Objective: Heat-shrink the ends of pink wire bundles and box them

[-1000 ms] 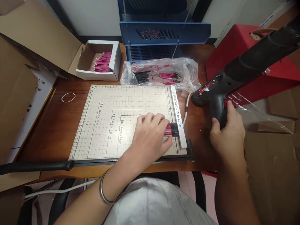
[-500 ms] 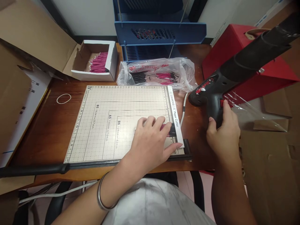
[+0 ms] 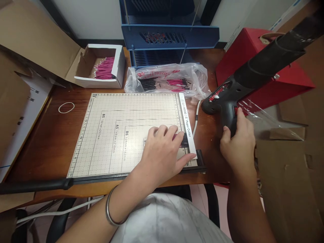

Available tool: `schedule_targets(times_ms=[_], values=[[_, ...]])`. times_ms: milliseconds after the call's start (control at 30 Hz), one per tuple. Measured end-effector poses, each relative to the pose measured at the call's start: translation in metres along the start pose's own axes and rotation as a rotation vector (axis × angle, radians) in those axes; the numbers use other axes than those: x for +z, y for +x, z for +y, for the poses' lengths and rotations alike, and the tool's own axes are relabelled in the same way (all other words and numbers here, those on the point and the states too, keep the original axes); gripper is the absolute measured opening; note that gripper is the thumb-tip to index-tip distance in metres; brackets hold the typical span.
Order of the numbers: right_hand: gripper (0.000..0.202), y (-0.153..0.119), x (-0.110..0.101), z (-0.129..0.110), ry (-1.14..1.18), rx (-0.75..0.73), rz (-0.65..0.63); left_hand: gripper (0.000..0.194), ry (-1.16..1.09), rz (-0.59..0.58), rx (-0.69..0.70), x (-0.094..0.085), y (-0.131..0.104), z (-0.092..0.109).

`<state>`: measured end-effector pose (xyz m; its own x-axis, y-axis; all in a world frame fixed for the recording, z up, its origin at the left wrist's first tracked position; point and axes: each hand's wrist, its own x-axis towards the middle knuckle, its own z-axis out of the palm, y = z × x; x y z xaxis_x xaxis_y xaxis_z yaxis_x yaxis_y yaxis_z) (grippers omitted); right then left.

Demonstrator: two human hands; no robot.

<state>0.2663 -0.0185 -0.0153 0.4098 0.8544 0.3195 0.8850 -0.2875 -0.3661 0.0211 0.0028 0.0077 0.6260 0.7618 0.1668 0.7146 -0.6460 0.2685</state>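
Note:
My left hand (image 3: 162, 145) rests on the paper cutter (image 3: 106, 135), fingers curled over a bundle of thin pink wires with black ends (image 3: 184, 140). Its thumb lies on the white ruler strip at the board's right edge, where the black wire ends meet the strip. Most of the bundle is hidden under the hand. On the right, my right hand (image 3: 238, 141) is wrapped around the handle of a black heat gun (image 3: 227, 114), with the index finger at its red trigger. The gun's thick black barrel slants up towards the upper right.
Behind the cutter lies a clear plastic bag (image 3: 167, 81) with black and pink pieces. A white box (image 3: 118, 67) of pink wires stands back left, near a rubber band (image 3: 66, 107). A blue rack (image 3: 172, 35) and a red box (image 3: 243, 50) stand behind. The cutter's black handle (image 3: 37, 185) extends left.
The whole view has shifted slightly. Both hands keep their positions on the wires and the heat gun.

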Motion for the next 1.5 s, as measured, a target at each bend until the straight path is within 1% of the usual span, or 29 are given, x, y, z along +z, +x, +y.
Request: schedule_targets(times_ms=[167, 233, 300, 367, 467, 567, 667, 700, 767, 833, 967, 1067, 1133, 1167, 1200, 1233, 1267, 1300, 1333, 1400, 1433, 1467, 1500], values=[[0.074, 0.001, -0.002, 0.000, -0.016, 0.037, -0.047, 0.057, -0.031, 0.005, 0.012, 0.001, 0.006, 0.001], [0.072, 0.003, -0.004, 0.001, -0.018, 0.031, -0.027, 0.058, -0.048, 0.007, 0.004, 0.001, 0.007, 0.001], [0.065, 0.006, -0.008, 0.002, 0.003, -0.051, 0.004, 0.060, -0.075, 0.023, -0.010, -0.001, 0.005, 0.000], [0.054, 0.008, -0.012, 0.002, 0.039, -0.163, 0.005, 0.061, -0.114, 0.068, -0.040, -0.005, 0.000, -0.003], [0.048, 0.012, -0.017, -0.002, 0.088, -0.281, -0.069, 0.053, -0.164, 0.170, -0.132, -0.010, -0.013, -0.013], [0.054, 0.025, -0.020, -0.011, 0.129, -0.395, -0.136, 0.038, -0.184, 0.258, -0.238, -0.013, -0.029, -0.026], [0.066, 0.054, -0.025, -0.027, 0.225, -0.526, -0.205, 0.024, -0.194, 0.293, -0.306, -0.013, -0.043, -0.036], [0.071, 0.066, -0.026, -0.033, 0.279, -0.542, -0.223, 0.021, -0.201, 0.292, -0.322, -0.012, -0.046, -0.037], [0.078, 0.087, -0.027, -0.043, 0.379, -0.527, -0.278, 0.017, -0.227, 0.283, -0.345, -0.012, -0.050, -0.039], [0.079, 0.102, -0.025, -0.049, 0.450, -0.491, -0.342, 0.015, -0.255, 0.273, -0.357, -0.012, -0.051, -0.039], [0.086, 0.112, -0.019, -0.046, 0.488, -0.359, -0.431, 0.015, -0.269, 0.257, -0.366, -0.012, -0.048, -0.038], [0.092, 0.111, -0.016, -0.042, 0.461, -0.288, -0.408, 0.014, -0.276, 0.257, -0.365, -0.013, -0.048, -0.038], [0.091, 0.108, -0.017, -0.042, 0.392, -0.318, -0.341, 0.014, -0.287, 0.259, -0.368, -0.013, -0.049, -0.038], [0.085, 0.105, -0.017, -0.044, 0.292, -0.368, -0.306, 0.014, -0.293, 0.257, -0.371, -0.013, -0.049, -0.038], [0.075, 0.102, -0.017, -0.046, 0.118, -0.450, -0.273, 0.014, -0.298, 0.253, -0.376, -0.013, -0.049, -0.038], [0.060, 0.097, -0.016, -0.050, -0.139, -0.556, -0.230, 0.014, -0.303, 0.247, -0.382, -0.013, -0.049, -0.038], [0.043, 0.092, -0.015, -0.055, -0.478, -0.678, -0.166, 0.015, -0.306, 0.244, -0.386, -0.013, -0.049, -0.039], [0.033, 0.085, -0.014, -0.061, -0.888, -0.814, -0.073, 0.014, -0.308, 0.242, -0.388, -0.013, -0.049, -0.039], [0.035, 0.078, -0.013, -0.067, -1.339, -0.936, 0.063, 0.014, -0.310, 0.241, -0.390, -0.013, -0.049, -0.039], [0.058, 0.063, -0.012, -0.083, -2.300, -1.131, 0.400, 0.014, -0.318, 0.241, -0.392, -0.013, -0.050, -0.039], [0.065, 0.054, -0.012, -0.091, -2.739, -1.159, 0.559, 0.014, -0.323, 0.242, -0.393, -0.013, -0.050, -0.039], [0.063, 0.046, -0.014, -0.099, -3.131, -1.155, 0.676, 0.014, -0.327, 0.243, -0.395, -0.013, -0.050, -0.039], [0.054, 0.038, -0.016, -0.107, -3.476, -1.105, 0.727, 0.014, -0.330, 0.242, -0.399, -0.013, -0.050, -0.039]])
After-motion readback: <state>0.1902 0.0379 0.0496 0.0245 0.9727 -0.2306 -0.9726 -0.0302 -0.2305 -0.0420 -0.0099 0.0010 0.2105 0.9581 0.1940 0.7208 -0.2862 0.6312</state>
